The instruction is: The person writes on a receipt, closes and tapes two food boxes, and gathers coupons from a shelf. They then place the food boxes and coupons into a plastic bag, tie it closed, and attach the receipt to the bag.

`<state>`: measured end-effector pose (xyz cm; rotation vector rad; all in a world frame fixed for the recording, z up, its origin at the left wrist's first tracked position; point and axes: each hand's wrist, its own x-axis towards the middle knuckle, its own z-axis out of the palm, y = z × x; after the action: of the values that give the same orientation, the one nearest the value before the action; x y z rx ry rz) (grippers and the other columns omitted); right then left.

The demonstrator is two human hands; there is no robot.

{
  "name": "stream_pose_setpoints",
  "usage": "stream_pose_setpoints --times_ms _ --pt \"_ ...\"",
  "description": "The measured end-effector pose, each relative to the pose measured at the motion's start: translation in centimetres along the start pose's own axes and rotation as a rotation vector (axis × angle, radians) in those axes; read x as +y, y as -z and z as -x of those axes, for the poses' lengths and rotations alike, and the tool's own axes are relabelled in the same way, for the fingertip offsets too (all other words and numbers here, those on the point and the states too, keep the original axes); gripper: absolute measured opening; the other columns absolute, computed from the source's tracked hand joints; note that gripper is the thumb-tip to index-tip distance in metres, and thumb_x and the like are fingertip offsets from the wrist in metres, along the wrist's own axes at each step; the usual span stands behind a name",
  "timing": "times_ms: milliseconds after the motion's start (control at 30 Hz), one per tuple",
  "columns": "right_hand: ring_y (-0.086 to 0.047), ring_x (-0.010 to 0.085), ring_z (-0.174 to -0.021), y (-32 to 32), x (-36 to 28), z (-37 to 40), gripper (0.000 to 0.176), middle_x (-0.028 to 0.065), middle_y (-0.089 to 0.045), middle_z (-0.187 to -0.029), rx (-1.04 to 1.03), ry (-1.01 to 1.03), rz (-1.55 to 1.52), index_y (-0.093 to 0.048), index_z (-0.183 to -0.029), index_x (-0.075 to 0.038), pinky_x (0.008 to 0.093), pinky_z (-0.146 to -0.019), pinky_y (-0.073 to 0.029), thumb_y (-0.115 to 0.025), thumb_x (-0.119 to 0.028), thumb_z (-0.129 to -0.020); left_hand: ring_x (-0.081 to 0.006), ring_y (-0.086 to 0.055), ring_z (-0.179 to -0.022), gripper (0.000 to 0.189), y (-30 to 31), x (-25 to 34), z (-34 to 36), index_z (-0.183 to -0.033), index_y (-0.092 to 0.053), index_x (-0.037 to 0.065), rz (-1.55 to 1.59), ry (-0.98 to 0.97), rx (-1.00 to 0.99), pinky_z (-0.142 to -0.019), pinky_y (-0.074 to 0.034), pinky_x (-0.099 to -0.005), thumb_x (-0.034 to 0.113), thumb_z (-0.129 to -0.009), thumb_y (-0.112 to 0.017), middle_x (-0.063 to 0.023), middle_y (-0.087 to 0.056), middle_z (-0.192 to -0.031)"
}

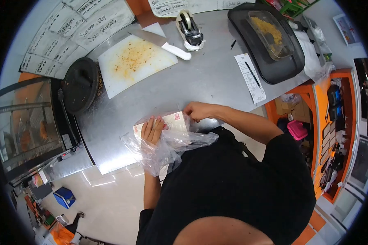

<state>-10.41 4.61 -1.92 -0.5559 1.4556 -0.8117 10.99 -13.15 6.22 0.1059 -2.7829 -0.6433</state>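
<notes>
A white cardboard box (176, 118) with red print lies at the front edge of the metal table, partly inside a clear plastic bag (167, 149). My left hand (152, 131) rests on the box with its fingers stretched out flat; the crumpled bag surrounds its wrist. At the box's right end, my right hand (198, 111) is closed, its fingers pinched at the edge of the bag. Its fingertips are partly hidden against the box corner.
Behind lie a cutting board (135, 63) with crumbs, a knife (176, 51), and a tape dispenser (190, 30). A round black lid (81, 85) is left. To the right are a receipt (249, 79), a pen (252, 74), and a black tray (270, 69) bearing a food container (272, 34).
</notes>
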Motion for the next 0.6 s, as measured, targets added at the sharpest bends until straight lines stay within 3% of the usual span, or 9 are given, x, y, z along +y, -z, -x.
stream_pose_setpoints --times_ms 167,300,500,600 --pt "-0.05 0.0073 -0.069 -1.8 -1.0 2.8 0.025 -0.0022 -0.062 -0.079 0.198 -0.019 -0.251 -0.079 -0.108 -0.005 0.0261 -0.06 -0.044 -0.06 -0.005 -0.091 -0.0331 -0.053 -0.14 0.044 -0.9 -0.7 0.5 -0.129 -0.065 0.004 -0.04 -0.016 0.025 -0.116 -0.036 -0.0513 0.018 -0.088 -0.067 -0.0111 -0.064 -0.142" --pt "-0.05 0.0072 -0.069 -2.9 -0.2 3.4 0.026 -0.0026 -0.062 -0.079 0.204 0.033 -0.2 -0.079 -0.109 -0.005 0.026 -0.06 -0.043 -0.058 -0.004 -0.093 -0.0343 -0.053 -0.14 0.041 0.1 0.6 0.1 -0.131 -0.065 0.004 0.008 0.041 0.015 -0.117 -0.035 -0.0512 0.015 -0.091 -0.064 -0.0121 -0.064 -0.142" --pt "-0.05 0.0069 -0.068 -4.7 1.8 3.2 0.031 -0.0035 -0.061 -0.079 0.195 0.096 -0.374 -0.079 -0.107 -0.006 0.0253 -0.06 -0.043 -0.052 0.002 -0.094 -0.0341 -0.053 -0.14 0.039 -0.4 0.2 0.3 -0.128 -0.066 0.004 -0.02 0.022 0.025 -0.116 -0.036 -0.0504 0.013 -0.09 -0.066 -0.0121 -0.064 -0.142" --pt "-0.052 0.0066 -0.069 -5.2 3.1 3.5 0.037 -0.0036 -0.061 -0.083 0.031 0.052 -0.493 -0.077 -0.114 -0.008 0.0232 -0.062 -0.043 -0.048 0.005 -0.094 -0.0332 -0.054 -0.138 0.039 -0.3 0.5 0.3 -0.127 -0.066 0.004 -0.032 0.012 0.026 -0.114 -0.038 -0.0503 0.013 -0.09 -0.069 -0.0114 -0.064 -0.142"
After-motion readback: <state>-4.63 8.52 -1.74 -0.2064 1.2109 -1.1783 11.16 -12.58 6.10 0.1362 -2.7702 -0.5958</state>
